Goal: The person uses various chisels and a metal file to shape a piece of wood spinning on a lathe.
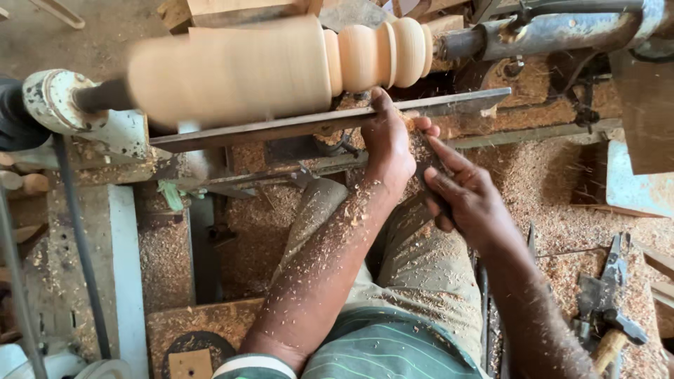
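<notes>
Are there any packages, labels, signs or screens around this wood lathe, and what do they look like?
None show here: only the spinning pale wooden piece, the metal tool rest, sawdust and hand tools. The left hand and right hand grip a dark chisel.

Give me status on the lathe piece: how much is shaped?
Done: beads and grooves cut at the right end of the wooden workpiece. In hand: left hand braces on the tool rest while right hand grips the dark turning tool under the beads. Left: the long blurred left section reads as a plain cylinder.
</notes>
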